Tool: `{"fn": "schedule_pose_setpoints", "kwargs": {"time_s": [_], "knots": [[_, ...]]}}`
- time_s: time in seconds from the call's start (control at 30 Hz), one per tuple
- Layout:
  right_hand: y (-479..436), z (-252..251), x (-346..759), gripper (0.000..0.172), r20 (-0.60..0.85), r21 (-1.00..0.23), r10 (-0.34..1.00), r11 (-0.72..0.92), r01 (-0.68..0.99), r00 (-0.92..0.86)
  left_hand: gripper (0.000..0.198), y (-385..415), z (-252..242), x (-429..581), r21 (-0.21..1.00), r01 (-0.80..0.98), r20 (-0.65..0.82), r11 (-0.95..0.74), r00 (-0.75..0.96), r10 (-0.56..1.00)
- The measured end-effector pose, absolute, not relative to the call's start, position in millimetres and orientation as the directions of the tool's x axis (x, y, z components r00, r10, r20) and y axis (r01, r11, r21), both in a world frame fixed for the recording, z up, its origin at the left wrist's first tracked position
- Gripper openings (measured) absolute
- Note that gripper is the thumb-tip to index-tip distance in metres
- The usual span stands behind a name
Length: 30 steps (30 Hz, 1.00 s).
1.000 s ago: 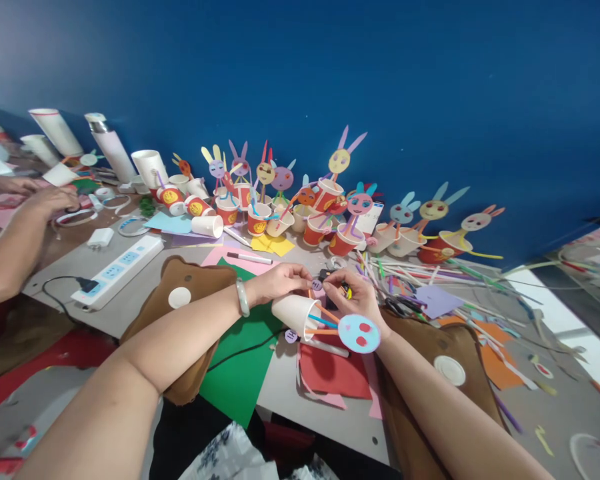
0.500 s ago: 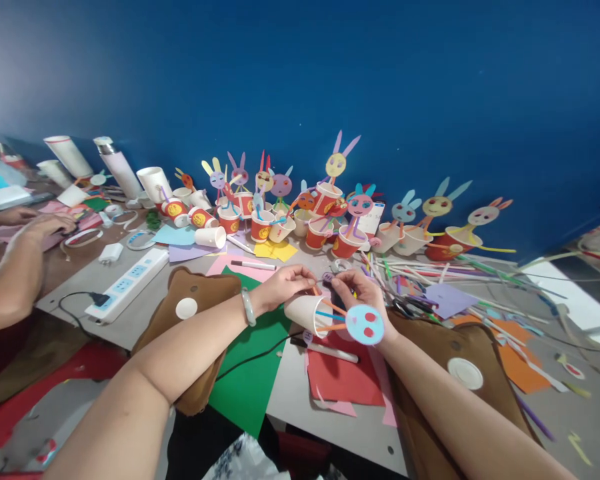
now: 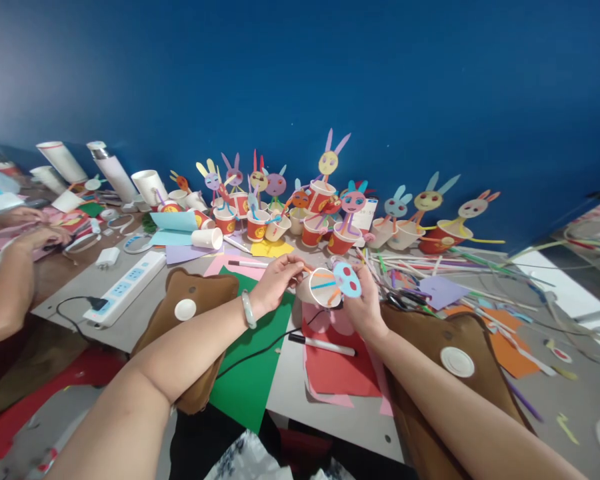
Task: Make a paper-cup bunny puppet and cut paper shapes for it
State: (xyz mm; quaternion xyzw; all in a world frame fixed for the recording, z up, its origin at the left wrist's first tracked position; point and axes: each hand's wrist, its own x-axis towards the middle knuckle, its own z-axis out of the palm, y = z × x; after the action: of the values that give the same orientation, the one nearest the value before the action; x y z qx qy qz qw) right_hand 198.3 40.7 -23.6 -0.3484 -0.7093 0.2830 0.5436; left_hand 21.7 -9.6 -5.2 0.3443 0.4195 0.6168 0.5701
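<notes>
Our left hand [image 3: 279, 281] pinches the end of an orange strip [image 3: 322, 274] by the rim of the white cup [image 3: 305, 291], which is tipped between our hands above the counter [image 3: 289, 381]. Our right hand [image 3: 365, 303] is beside the blue face [image 3: 349, 283], but we can't tell what it grips.

The cup [image 3: 307, 295] is between the hands [image 3: 279, 284] (marker [image 3: 325, 345] in front).

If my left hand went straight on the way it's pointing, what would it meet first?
Your left hand would likely meet the orange strip first, then perhaps the blue face beyond, though depth there is unclear.
</notes>
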Motion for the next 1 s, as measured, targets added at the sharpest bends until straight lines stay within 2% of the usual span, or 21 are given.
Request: {"fn": "schedule_pose_setpoints", "kwargs": {"time_s": [0.17, 0.27, 0.63, 0.77, 0.87, 1.0], "knots": [[38, -22, 196, 0.002, 0.655, -0.724, 0.751, 0.655, 0.216, -0.085, 0.026, -9, -10, 23, 0.888, -0.457, -0.100, 0.040, -0.107, 0.989], [36, -21, 196, 0.004, 0.674, -0.705, 0.733, 0.677, 0.213, -0.099, 0.026, -10, -11, 24, 0.879, -0.472, -0.127, 0.066, -0.098, 0.987], [48, -38, 198, 0.015, 0.472, -0.838, 0.866, 0.498, 0.223, -0.162, 0.012, -13, -4, 32, 0.856, -0.486, -0.249, 0.177, -0.088, 0.964], [47, -33, 200, 0.014, 0.476, -0.798, 0.860, 0.511, 0.318, -0.187, 0.007, -13, -3, 32, 0.826, -0.529, -0.289, 0.194, -0.102, 0.952], [44, -28, 200, 0.010, 0.505, -0.763, 0.838, 0.546, 0.345, -0.208, 0.006, -12, -2, 31, 0.808, -0.553, -0.311, 0.203, -0.108, 0.944], [43, -26, 201, 0.008, 0.476, -0.758, 0.851, 0.525, 0.386, -0.223, 0.006, -11, -4, 32, 0.796, -0.563, -0.329, 0.222, -0.096, 0.939]]}}
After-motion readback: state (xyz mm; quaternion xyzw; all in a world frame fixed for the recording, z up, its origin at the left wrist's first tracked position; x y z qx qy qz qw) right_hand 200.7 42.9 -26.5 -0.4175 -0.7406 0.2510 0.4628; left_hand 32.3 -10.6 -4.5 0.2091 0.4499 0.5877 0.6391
